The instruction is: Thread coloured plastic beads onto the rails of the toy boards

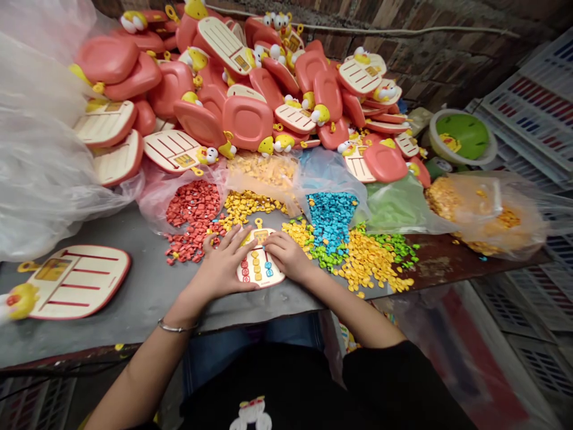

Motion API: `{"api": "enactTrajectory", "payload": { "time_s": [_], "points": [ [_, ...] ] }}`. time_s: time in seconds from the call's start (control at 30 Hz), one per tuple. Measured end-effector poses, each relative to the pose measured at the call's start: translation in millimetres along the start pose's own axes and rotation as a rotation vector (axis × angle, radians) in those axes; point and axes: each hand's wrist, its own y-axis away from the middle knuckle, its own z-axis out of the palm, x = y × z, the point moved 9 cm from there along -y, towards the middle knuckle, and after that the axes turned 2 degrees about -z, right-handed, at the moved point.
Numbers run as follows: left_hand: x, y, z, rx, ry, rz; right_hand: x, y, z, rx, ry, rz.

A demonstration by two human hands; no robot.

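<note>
A cream toy board (274, 279) with a yellow loop at its top lies flat on the grey table in front of me. Red, yellow and blue small pieces sit in columns on it. My left hand (224, 260) spans the board's left side, thumb along the lower edge and fingers over the upper part, gripping it. Over the upper right of the board, my right hand (289, 254) has its fingers bent and pressed together; what is under the fingertips is hidden. Close by are loose red pieces (194, 209), yellow pieces (250, 204) and blue pieces (331, 218).
Pink-backed boards (247, 122) with yellow duck-like heads are heaped at the back. Another board (83, 280) lies at left. Yellow pieces (371, 260) and green pieces (329, 258) are piled at right. Beyond are an orange-filled bag (496, 209), a tub (486, 152) and plastic crates (532, 113).
</note>
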Motion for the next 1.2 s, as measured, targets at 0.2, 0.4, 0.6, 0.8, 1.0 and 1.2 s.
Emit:
{"api": "enactTrajectory", "payload": {
  "time_s": [0.2,0.4,0.6,0.8,1.0,1.2],
  "points": [
    [0.4,-0.1,0.3,0.009,-0.005,0.006,-0.1,8.0,-6.8,0.013,-0.149,0.116],
    [-0.9,-0.4,2.8,-0.02,-0.008,0.008,38.1,35.3,-76.0,0.178,-0.074,0.36],
    [-1.4,0.1,5.1,-0.036,-0.003,0.006,102.2,58.2,-97.5,-0.013,0.41,0.541],
    [4.8,0.8,6.0,-0.051,0.051,0.047,107.7,58.4,-83.0,-0.088,0.415,0.479],
    [5.4,2.8,8.1,-0.052,0.06,0.072,101.0,58.1,-90.3,0.035,0.228,0.511],
    [7.5,2.2,6.3,-0.065,0.055,0.095,65.6,26.7,-90.3,0.263,-0.115,0.457]
  ]
}}
